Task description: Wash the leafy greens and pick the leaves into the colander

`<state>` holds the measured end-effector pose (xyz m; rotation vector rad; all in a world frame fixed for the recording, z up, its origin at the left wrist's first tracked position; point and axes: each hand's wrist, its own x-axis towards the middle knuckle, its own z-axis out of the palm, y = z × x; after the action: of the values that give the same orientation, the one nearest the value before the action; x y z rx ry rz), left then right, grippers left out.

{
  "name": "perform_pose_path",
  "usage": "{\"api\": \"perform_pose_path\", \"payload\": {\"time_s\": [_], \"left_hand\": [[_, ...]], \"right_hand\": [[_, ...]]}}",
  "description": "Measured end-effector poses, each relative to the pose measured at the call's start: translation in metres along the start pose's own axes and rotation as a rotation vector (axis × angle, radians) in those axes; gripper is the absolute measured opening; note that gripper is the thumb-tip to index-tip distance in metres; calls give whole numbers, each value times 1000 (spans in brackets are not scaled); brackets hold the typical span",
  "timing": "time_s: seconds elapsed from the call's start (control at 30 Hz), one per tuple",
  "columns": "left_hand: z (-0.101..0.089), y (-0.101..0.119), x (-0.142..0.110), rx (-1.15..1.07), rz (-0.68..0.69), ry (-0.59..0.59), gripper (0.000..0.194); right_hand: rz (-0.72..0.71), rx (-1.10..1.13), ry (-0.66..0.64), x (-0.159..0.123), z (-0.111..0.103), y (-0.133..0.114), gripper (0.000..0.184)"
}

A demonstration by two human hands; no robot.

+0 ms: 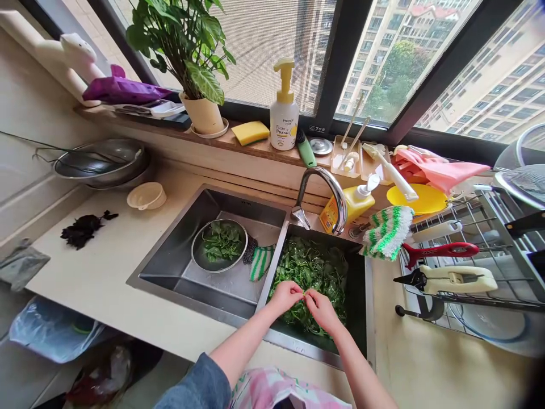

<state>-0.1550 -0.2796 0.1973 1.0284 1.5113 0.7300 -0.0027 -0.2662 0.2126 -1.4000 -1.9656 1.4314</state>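
leafy greens (313,272) fill the right sink basin (360,318), heaped under the tap (327,187), and that's where the action is. both hands are down over the pile near its front edge, left hand (286,295) and right hand (321,309) fingertip to fingertip, pinched narrow on what looks like a single stem or leaf between them. over in the left basin, a steel bowl (219,245) holds a smaller batch of greens, so by the look of it some are sorted out. the big heap on the right is far larger, so i'd judge most of the picking is left to do. a dark clump of leaves (83,230) lies on the counter (102,272), well apart to the left.
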Motion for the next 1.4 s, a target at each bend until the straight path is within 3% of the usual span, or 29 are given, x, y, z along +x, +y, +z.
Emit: {"api": "perform_pose_path", "payload": {"time_s": [0.1,0.2,0.33,0.47,0.6,0.77,0.9,1.03,1.17,1.3,1.4], "left_hand": [[6,-4,-6,75,10,21,12],[10,-6,-13,225,75,61,15],[7,-7,-19,285,123,107,19],[3,-6,-18,92,50,53,18],[6,-1,-20,7,50,58,15],[9,4,-21,56,94,128,13],[11,7,-17,92,184,108,11],[7,14,-12,-9,253,61,8],[-6,18,-11,-328,126,92,18],[-16,18,-16,-530,-11,122,33],[-15,15,-21,-604,-73,125,35]], "right_hand": [[-58,-309,55,-3,8,-2,24],[3,-342,165,-3,13,3,25],[87,-7,283,4,6,13,34],[-37,173,97,7,-3,12,38],[-44,227,-16,2,6,9,38],[5,287,25,0,18,11,35],[92,352,96,7,19,10,31],[244,630,163,13,13,8,27],[361,982,65,9,-2,15,26],[366,1148,-4,4,-16,25,24],[326,1193,25,5,-19,34,20]]}}
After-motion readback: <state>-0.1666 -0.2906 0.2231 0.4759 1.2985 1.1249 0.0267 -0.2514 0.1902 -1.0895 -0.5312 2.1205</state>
